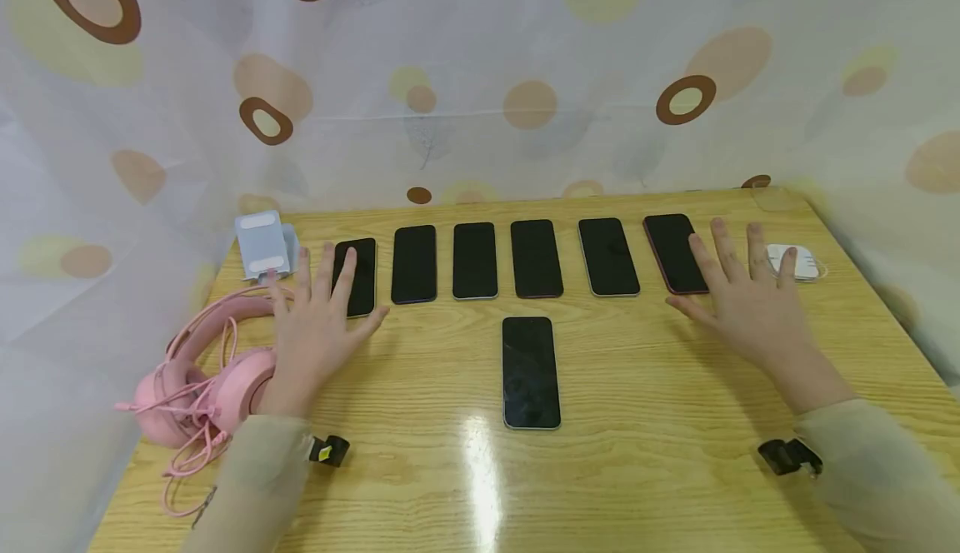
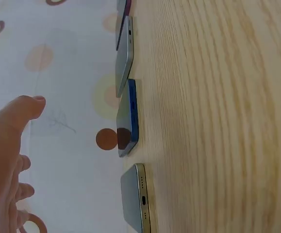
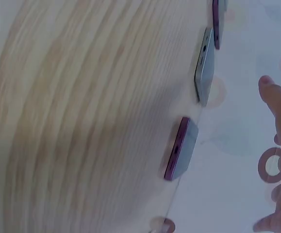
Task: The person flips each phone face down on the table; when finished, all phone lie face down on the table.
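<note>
Several black-screened phones lie face up in a row along the back of the wooden table. My left hand (image 1: 313,345), fingers spread, hovers near the leftmost phone (image 1: 362,278) and overlaps it in the head view; nothing is in it. On the other side my right hand (image 1: 757,311) is spread in the air beside the rightmost phone (image 1: 671,245), holding nothing. Nearer the front, a single phone (image 1: 531,372) lies by itself between the hands. The left wrist view shows a blue-edged phone (image 2: 134,114) past the left thumb. A red-edged phone (image 3: 181,148) appears in the right wrist view.
Pink headphones (image 1: 240,382) with a tangled cord lie at the left, partly behind the left forearm. A pale blue-and-white box-like item (image 1: 261,243) stands at the back left. White wired earphones (image 1: 801,263) lie at the right. A patterned curtain (image 1: 480,62) surrounds the table (image 1: 637,420).
</note>
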`<state>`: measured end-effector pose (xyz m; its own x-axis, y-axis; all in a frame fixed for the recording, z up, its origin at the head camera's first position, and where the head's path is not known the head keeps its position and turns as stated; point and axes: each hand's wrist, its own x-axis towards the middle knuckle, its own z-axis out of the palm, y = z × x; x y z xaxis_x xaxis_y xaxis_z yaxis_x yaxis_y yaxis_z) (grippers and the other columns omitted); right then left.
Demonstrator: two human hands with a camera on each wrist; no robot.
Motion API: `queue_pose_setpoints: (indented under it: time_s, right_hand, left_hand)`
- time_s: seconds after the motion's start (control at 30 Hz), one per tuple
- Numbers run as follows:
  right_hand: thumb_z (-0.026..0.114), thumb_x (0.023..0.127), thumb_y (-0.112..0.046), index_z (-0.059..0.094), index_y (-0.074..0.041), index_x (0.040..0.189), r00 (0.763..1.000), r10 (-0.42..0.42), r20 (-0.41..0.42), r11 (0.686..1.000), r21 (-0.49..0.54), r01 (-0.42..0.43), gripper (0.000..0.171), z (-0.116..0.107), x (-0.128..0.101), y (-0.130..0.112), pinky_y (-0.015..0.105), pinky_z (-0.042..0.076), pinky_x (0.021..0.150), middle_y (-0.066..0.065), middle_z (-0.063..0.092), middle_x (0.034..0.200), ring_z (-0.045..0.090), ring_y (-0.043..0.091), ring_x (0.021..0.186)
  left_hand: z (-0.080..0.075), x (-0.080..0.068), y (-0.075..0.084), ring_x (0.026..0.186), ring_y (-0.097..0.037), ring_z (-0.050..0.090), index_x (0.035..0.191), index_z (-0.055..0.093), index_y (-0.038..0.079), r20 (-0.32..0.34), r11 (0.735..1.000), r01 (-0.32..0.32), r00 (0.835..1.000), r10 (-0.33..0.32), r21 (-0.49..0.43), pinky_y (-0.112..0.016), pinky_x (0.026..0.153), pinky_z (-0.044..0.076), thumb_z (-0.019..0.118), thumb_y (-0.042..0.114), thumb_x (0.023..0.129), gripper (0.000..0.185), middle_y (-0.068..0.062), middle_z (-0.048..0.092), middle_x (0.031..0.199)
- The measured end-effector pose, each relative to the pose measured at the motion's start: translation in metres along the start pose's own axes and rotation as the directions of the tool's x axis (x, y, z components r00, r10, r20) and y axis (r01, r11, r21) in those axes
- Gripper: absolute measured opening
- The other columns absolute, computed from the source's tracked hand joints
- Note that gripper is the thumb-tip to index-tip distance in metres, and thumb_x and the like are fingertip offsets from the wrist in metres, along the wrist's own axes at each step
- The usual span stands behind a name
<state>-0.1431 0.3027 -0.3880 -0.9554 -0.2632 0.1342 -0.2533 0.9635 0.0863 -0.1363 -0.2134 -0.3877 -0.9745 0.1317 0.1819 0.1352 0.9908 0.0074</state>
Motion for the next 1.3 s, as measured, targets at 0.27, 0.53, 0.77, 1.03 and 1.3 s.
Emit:
queue_pose_setpoints:
  time_s: [0.27, 0.53, 0.77, 1.03, 1.3]
  right_hand:
    - [0.059, 0.094, -0.038, 0.019, 0.002, 0.15, 0.994, -0.088, 0.065, 0.908, 0.416, 0.053, 0.079, 0.0, 0.01, -0.04, 0.064, 0.03, 0.098, 0.025, 0.022, 0.152, 0.031, 0.051, 0.129]
    - [0.071, 0.087, -0.017, 0.042, 0.004, 0.14, 0.958, -0.286, 0.019, 0.764, 0.608, 0.216, 0.063, 0.02, 0.017, -0.088, 0.046, 0.049, 0.082, 0.019, 0.058, 0.122, 0.059, 0.032, 0.098]
    - [0.075, 0.083, -0.022, 0.05, 0.002, 0.135, 0.922, -0.384, 0.042, 0.734, 0.62, 0.278, 0.062, 0.028, 0.032, -0.113, 0.043, 0.046, 0.084, 0.01, 0.06, 0.114, 0.056, 0.024, 0.096]
    - [0.079, 0.077, -0.026, 0.051, 0.003, 0.134, 0.88, -0.463, 0.106, 0.732, 0.605, 0.312, 0.069, 0.033, 0.049, -0.12, 0.044, 0.045, 0.089, 0.012, 0.058, 0.117, 0.055, 0.025, 0.103]
    - [0.083, 0.07, -0.029, 0.057, -0.001, 0.127, 0.872, -0.47, 0.137, 0.719, 0.632, 0.288, 0.069, 0.037, 0.056, -0.121, 0.039, 0.044, 0.081, 0.007, 0.056, 0.107, 0.051, 0.02, 0.091]
  left_hand:
    - [0.004, -0.01, 0.032, 0.144, -0.027, 0.006, 0.154, 0.015, 0.012, -0.028, 0.971, -0.118, 0.993, 0.114, -0.21, -0.051, 0.113, -0.002, 0.043, 0.064, 0.091, 0.086, -0.012, 0.017, 0.157]
    - [0.019, -0.03, 0.086, 0.143, -0.026, 0.015, 0.152, 0.023, 0.007, -0.008, 0.894, -0.265, 0.959, 0.282, -0.361, -0.047, 0.113, 0.012, 0.045, 0.059, 0.093, 0.082, -0.011, 0.023, 0.155]
    - [0.037, -0.046, 0.121, 0.144, -0.023, 0.013, 0.152, 0.022, 0.008, 0.119, 0.841, -0.297, 0.915, 0.387, -0.453, -0.039, 0.114, 0.011, 0.048, 0.062, 0.09, 0.086, -0.011, 0.018, 0.157]
    - [0.042, -0.054, 0.139, 0.144, -0.021, 0.006, 0.154, 0.015, 0.012, 0.222, 0.828, -0.311, 0.865, 0.45, -0.466, -0.04, 0.114, 0.012, 0.049, 0.071, 0.084, 0.097, -0.011, 0.01, 0.158]
    - [0.045, -0.057, 0.143, 0.144, -0.022, 0.008, 0.152, 0.021, 0.006, 0.213, 0.823, -0.369, 0.845, 0.49, -0.432, -0.038, 0.114, 0.012, 0.057, 0.067, 0.082, 0.1, -0.012, 0.011, 0.158]
